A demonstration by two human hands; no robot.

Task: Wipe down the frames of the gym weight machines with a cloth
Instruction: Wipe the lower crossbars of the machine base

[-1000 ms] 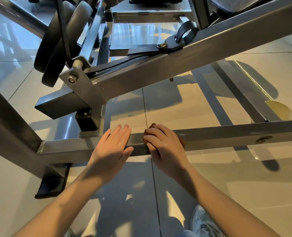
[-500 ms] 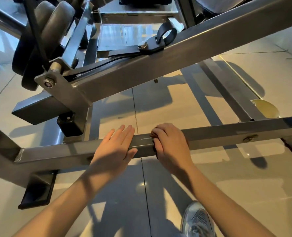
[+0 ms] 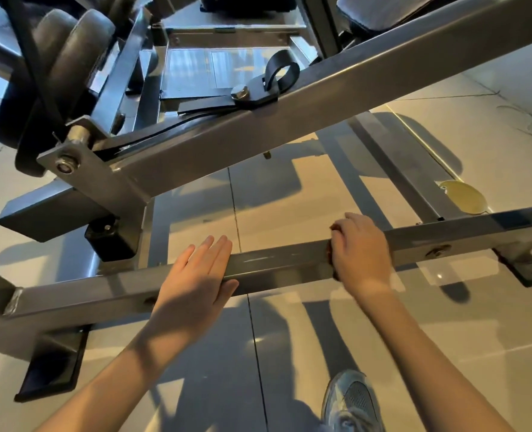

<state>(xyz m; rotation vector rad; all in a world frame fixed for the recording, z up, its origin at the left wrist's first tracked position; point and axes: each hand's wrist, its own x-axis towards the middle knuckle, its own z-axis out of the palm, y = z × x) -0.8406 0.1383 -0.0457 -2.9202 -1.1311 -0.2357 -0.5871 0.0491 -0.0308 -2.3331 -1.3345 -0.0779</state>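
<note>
A grey steel cross bar (image 3: 277, 266) of the weight machine frame runs low across the view, just above the tiled floor. My left hand (image 3: 196, 275) rests flat on it with straight fingers, thumb under the near edge. To the right, my right hand (image 3: 363, 254) curls over the bar and grips a small brown cloth (image 3: 331, 244); only a sliver of it shows at my fingertips and below my palm. A thicker grey beam (image 3: 258, 135) slants above, from lower left to upper right.
Black weight plates (image 3: 53, 82) hang on a sleeve at the upper left. A black strap loop (image 3: 282, 73) is bolted on the slanting beam. Black rubber feet (image 3: 49, 369) sit under the frame. A round brass floor plate (image 3: 462, 198) lies at right. My grey shoe (image 3: 349, 400) is at the bottom.
My right hand has slid to the right along the cross bar with the cloth, away from my left hand. The left hand stays flat on the bar. The view has drifted.
</note>
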